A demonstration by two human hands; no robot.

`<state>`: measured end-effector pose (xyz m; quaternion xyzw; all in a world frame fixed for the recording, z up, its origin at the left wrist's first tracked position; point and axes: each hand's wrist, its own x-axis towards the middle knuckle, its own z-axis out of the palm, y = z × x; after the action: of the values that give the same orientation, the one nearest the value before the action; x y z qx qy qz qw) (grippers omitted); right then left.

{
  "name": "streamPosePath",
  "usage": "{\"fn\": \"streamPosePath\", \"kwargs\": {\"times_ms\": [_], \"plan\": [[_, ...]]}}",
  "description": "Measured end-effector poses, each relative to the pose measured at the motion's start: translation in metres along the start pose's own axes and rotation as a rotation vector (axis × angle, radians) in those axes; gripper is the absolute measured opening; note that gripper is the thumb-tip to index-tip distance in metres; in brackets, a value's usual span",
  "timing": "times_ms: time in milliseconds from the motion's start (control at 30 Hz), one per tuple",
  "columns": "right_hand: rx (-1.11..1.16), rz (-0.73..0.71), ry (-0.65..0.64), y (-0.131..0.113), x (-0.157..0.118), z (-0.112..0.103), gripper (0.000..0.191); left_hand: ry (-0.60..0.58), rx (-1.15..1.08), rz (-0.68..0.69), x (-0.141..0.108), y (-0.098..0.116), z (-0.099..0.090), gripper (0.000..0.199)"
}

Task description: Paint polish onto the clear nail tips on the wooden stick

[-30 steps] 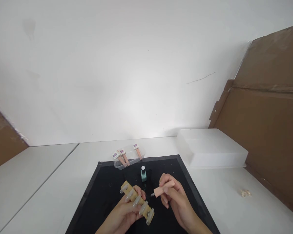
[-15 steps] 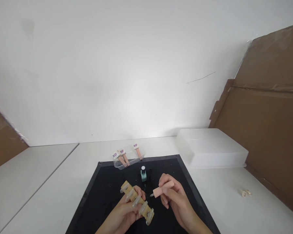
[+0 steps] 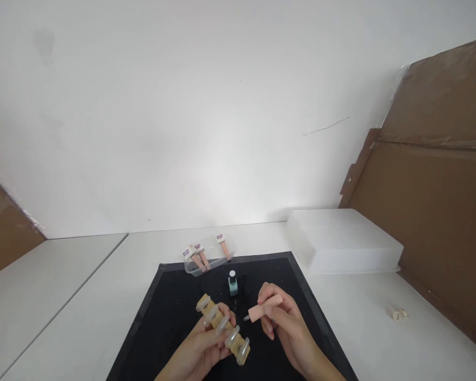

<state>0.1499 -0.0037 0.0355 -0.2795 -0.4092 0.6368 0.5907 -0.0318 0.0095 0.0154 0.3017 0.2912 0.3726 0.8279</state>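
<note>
My left hand [image 3: 206,344] is closed round a tan wooden strip [image 3: 221,328], held slanting down to the right. Several clear, nail-shaped tips [image 3: 221,324] sit in a row across the strip. My right hand [image 3: 287,328] pinches a pale pink tube [image 3: 265,308] with a small, narrow tip pointing left. That tip is apart from the strip, a short way to its right; its exact kind is too small to tell. Just beyond both hands, a small teal bottle [image 3: 232,287] with a dark neck and white top stands upright on the black mat [image 3: 174,317].
Behind the mat's far edge, a clear tray [image 3: 198,271] holds pink tubes [image 3: 224,250] with white labelled ends. An upturned translucent bin [image 3: 345,238] stands back right. Small cream rings [image 3: 396,314] lie at right. Cardboard [image 3: 432,211] and a white wall [image 3: 222,116] bound the table.
The wooden strip has turned very slightly in my left hand, so the clear tips lie at a somewhat different angle. My right hand and the pink tube stay nearly still.
</note>
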Motion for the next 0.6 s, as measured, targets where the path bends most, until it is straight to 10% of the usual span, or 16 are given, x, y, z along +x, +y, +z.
{"fn": "streamPosePath", "kwargs": {"times_ms": [600], "plan": [[0.018,-0.001,0.006,0.0017,0.0001,-0.0006,0.017,0.132,0.029,-0.074,-0.0009,0.0001,0.0010,0.029]]}}
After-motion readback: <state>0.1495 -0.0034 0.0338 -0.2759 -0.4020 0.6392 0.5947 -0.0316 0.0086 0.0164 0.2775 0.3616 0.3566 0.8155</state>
